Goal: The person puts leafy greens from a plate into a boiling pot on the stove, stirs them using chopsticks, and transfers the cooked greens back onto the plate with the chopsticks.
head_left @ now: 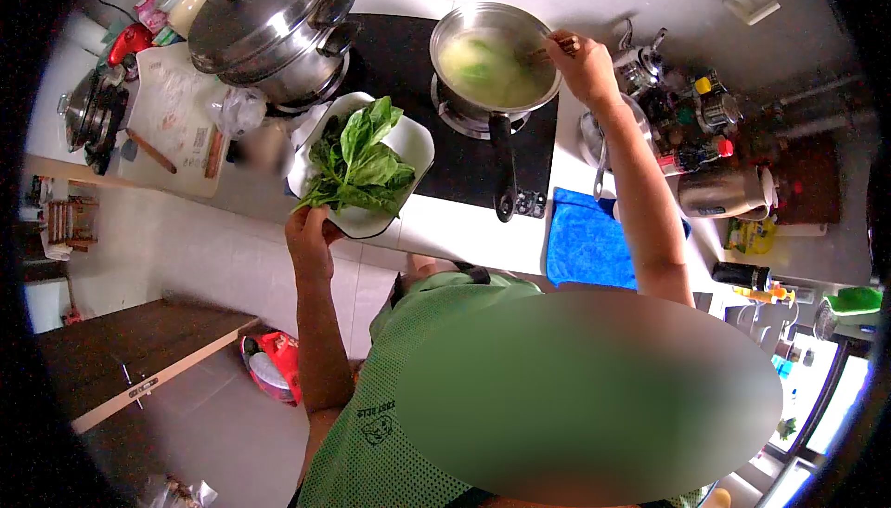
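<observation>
My right hand (583, 64) is closed around chopsticks (540, 51) that reach into a steel saucepan (445, 81) on the cooktop. Inside the pan is pale, cloudy liquid with a bit of green (477, 70) in it. My left hand (313, 232) pinches the stem end of a bunch of leafy greens (362, 160). The greens lie across a white rectangular dish (419, 151) near the counter's front edge. Whether those fingers also grip the dish's rim is hard to see. The pan's black handle (502, 169) points toward me.
A large lidded steamer pot (269, 21) stands on the cooktop (385, 53) at left. Beyond it lies a cutting board (172, 109) with a brown-handled knife (153, 151). A blue cloth (587, 241), a red-capped bottle (694, 155) and a kettle (719, 194) are at right.
</observation>
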Tool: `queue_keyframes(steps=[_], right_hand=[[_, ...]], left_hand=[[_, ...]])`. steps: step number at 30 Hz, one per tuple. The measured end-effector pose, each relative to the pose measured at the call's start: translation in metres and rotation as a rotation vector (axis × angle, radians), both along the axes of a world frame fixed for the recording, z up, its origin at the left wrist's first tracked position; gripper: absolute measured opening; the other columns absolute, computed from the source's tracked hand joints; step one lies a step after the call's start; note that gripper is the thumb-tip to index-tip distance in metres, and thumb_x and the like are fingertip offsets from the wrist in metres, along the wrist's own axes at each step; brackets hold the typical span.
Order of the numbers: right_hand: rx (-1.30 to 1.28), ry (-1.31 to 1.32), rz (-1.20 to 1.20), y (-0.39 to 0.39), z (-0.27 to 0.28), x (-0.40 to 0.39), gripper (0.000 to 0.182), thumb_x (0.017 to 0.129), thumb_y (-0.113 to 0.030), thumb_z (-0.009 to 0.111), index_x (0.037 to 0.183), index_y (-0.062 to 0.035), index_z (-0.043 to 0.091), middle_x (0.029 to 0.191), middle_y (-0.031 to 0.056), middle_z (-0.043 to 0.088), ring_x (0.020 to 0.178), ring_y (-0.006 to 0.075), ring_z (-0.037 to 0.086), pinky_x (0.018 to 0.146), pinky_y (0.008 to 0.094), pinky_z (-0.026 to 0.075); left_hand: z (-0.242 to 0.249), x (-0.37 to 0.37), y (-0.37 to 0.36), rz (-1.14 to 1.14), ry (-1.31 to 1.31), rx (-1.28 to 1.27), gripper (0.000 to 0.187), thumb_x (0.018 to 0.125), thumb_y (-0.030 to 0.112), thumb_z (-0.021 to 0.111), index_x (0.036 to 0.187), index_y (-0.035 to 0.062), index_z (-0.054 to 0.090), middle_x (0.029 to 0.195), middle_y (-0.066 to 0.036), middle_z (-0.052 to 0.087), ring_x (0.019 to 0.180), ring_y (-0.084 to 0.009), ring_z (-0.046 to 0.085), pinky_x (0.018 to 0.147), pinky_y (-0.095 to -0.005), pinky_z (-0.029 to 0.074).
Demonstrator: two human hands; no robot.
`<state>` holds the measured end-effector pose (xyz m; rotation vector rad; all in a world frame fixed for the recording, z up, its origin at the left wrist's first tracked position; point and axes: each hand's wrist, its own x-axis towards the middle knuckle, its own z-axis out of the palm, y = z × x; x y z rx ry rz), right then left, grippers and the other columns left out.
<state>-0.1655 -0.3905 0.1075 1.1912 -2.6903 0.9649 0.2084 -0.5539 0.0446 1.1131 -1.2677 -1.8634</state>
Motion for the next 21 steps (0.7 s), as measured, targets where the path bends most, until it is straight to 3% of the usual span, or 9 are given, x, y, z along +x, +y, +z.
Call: queue_keyframes(steps=[2,4,8,11,13,16,17,21], right_hand=[[-0.046,-0.035,0.012,-0.001,-0.002,0.009,0.029,0.083,-0.034,0.051,0.09,-0.01,0.064,0.078,0.0134,0.064,0.073,0.029,0.063,0.066,0.0361,0.049],[-0.14,-0.225,0.07,-0.002,-0.002,0.015,0.024,0.084,-0.022,0.056,0.093,-0.0004,0.063,0.077,0.0104,0.065,0.069,0.0159,0.062,0.064,0.027,0.049],[-0.195,-0.336,0.091,0.004,0.013,0.026,0.024,0.086,-0.021,0.054,0.094,0.0002,0.062,0.08,0.0082,0.064,0.07,0.013,0.06,0.064,0.0251,0.05],[-0.323,-0.573,0.183,0.001,0.01,0.039,0.025,0.087,-0.021,0.053,0.092,0.0021,0.062,0.078,0.0074,0.063,0.069,0.0112,0.06,0.064,0.0238,0.049],[-0.182,-0.549,0.201,-0.005,0.004,0.041,0.025,0.086,-0.021,0.054,0.091,0.0019,0.062,0.076,0.0061,0.063,0.069,0.0103,0.059,0.063,0.0223,0.048],[-0.236,-0.462,0.181,-0.003,-0.016,0.021,0.024,0.086,-0.021,0.054,0.09,0.0009,0.062,0.074,0.0049,0.063,0.067,0.009,0.058,0.062,0.0212,0.047],[-0.255,-0.411,0.123,0.0,-0.017,0.009,0.025,0.084,-0.026,0.056,0.09,-0.0027,0.063,0.069,0.0071,0.064,0.063,0.0118,0.059,0.057,0.027,0.047],[-0.205,-0.3,0.08,0.011,-0.011,-0.012,0.03,0.084,-0.033,0.053,0.092,-0.0059,0.064,0.073,0.0094,0.065,0.064,0.0143,0.061,0.061,0.0281,0.047]], left_hand=[[-0.003,0.003,-0.004,-0.043,-0.055,-0.017,0.02,0.078,0.014,0.051,0.092,0.0006,0.056,0.072,-0.005,0.059,0.054,-0.0115,0.056,0.048,-0.0237,0.047],[-0.006,0.002,-0.006,-0.045,-0.039,-0.018,0.021,0.078,0.015,0.051,0.093,0.0008,0.056,0.073,-0.005,0.059,0.055,-0.0115,0.056,0.049,-0.0237,0.047],[-0.002,0.0,-0.004,-0.033,-0.06,-0.012,0.023,0.078,0.016,0.051,0.095,0.0013,0.056,0.075,-0.005,0.06,0.056,-0.0115,0.057,0.05,-0.0235,0.047],[-0.002,-0.001,-0.004,-0.057,-0.048,-0.018,0.023,0.078,0.016,0.051,0.096,0.0016,0.056,0.076,-0.005,0.061,0.056,-0.0115,0.057,0.05,-0.0234,0.047],[-0.001,-0.002,-0.004,-0.053,-0.046,-0.024,0.023,0.078,0.016,0.051,0.096,0.0016,0.056,0.077,-0.005,0.061,0.057,-0.0115,0.057,0.05,-0.0232,0.047],[-0.001,-0.001,-0.003,-0.048,-0.046,-0.03,0.024,0.079,0.016,0.051,0.097,0.0016,0.056,0.077,-0.006,0.061,0.058,-0.0117,0.058,0.05,-0.0229,0.048],[-0.001,0.0,-0.002,-0.047,-0.048,-0.032,0.024,0.079,0.016,0.05,0.097,0.0015,0.056,0.077,-0.005,0.061,0.058,-0.0118,0.058,0.051,-0.0229,0.048],[-0.004,0.001,-0.004,-0.07,-0.031,-0.022,0.024,0.079,0.016,0.05,0.098,0.0015,0.056,0.079,-0.006,0.061,0.059,-0.0121,0.058,0.051,-0.0229,0.048]])
